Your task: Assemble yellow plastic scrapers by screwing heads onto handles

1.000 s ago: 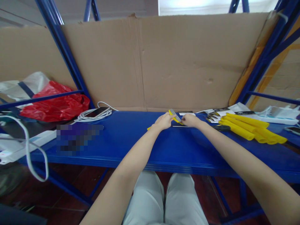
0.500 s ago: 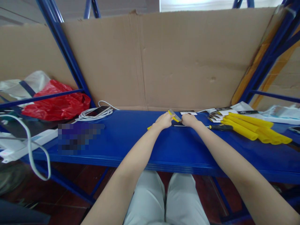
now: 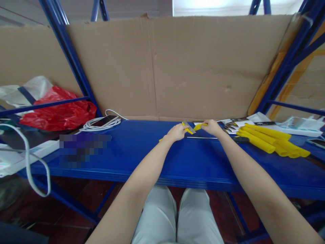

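Observation:
Near the middle of the blue shelf, my left hand (image 3: 177, 132) is closed on a yellow tool with a grey metal part (image 3: 189, 127). My right hand (image 3: 211, 127) pinches a small yellow piece (image 3: 199, 126), whose left end lies close to the metal part; whether they touch I cannot tell. Below my hands a screwdriver (image 3: 203, 137) lies on the shelf, its thin shaft pointing left and its dark handle to the right. Several yellow tubes (image 3: 269, 137) lie in a pile right of my right hand.
Blue shelf (image 3: 142, 159) with a cardboard panel (image 3: 177, 67) behind it. At the left are a red bag (image 3: 61, 108), a coiled white cable (image 3: 87, 126), a phone (image 3: 105, 120) and a white power strip (image 3: 38, 152). Packets (image 3: 236, 124) lie behind the tubes; another phone (image 3: 317, 143) is far right.
My right hand has moved right and slightly up, away from the metal part, and the yellow piece in its fingers now shows. My left hand has barely moved. The view has shifted slightly.

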{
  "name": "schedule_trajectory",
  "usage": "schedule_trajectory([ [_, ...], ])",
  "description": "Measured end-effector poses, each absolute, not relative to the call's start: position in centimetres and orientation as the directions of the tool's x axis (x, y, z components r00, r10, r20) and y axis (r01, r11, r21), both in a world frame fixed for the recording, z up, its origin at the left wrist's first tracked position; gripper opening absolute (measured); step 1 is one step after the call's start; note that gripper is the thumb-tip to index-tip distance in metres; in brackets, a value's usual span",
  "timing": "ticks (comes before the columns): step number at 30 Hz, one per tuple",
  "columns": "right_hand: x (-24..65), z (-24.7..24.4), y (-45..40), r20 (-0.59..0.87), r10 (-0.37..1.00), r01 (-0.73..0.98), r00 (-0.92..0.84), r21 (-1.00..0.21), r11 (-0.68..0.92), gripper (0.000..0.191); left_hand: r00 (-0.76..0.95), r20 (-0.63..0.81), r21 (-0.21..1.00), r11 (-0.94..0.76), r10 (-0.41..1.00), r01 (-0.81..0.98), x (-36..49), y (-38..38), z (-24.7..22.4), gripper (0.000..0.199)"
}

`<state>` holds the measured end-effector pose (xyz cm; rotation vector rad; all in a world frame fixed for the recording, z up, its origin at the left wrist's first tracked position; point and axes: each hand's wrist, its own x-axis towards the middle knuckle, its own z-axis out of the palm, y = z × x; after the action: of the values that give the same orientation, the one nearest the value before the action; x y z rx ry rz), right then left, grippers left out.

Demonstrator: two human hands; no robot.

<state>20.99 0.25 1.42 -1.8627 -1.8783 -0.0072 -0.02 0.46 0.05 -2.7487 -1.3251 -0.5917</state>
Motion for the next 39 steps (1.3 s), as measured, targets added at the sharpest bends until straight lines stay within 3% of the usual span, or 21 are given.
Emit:
schedule_trajectory([
  [3, 21.5, 1.6, 0.5, 0.432, 0.887, 0.833, 0.161, -0.541, 0.112, 0.019, 0.564, 0.344, 0.135, -0.634, 0.751, 0.762, 0.0, 0.4, 0.1, 0.035],
  [6, 21.4, 1.6, 0.6, 0.421, 0.863, 0.65, 0.279, -0.744, 0.153, 0.016, 0.566, 0.342, 0.141, -0.636, 0.75, 0.758, 0.1, 0.3, 0.2, 0.035],
  [10, 20.9, 1.9, 0.5, 0.34, 0.869, 0.453, 0.359, -0.878, 0.156, 0.013, 0.572, 0.348, 0.138, -0.644, 0.742, 0.752, 0.1, 0.2, 0.3, 0.036],
  [20, 20.7, 2.2, 0.2, 0.067, 0.937, 0.133, 0.342, -0.991, 0.022, 0.016, 0.585, 0.347, 0.123, -0.654, 0.733, 0.747, 0.2, 0.2, 0.3, 0.039],
  [27, 19.8, 2.9, -0.7, -0.013, 0.964, -0.012, 0.265, -1.0, -0.01, 0.013, 0.568, 0.353, 0.144, -0.643, 0.744, 0.752, 0.3, 0.3, 0.0, 0.05],
  [32, 19.1, 3.2, -1.3, 0.005, 0.975, 0.021, 0.22, -1.0, 0.0, 0.017, 0.555, 0.344, 0.197, -0.636, 0.757, 0.746, 0.5, 0.4, -0.2, 0.057],
  [39, 18.6, 2.3, -0.7, 0.056, 0.983, 0.256, 0.173, -0.967, 0.01, 0.028, 0.581, 0.332, 0.239, -0.662, 0.743, 0.71, 1.0, -0.6, 0.2, 0.059],
])
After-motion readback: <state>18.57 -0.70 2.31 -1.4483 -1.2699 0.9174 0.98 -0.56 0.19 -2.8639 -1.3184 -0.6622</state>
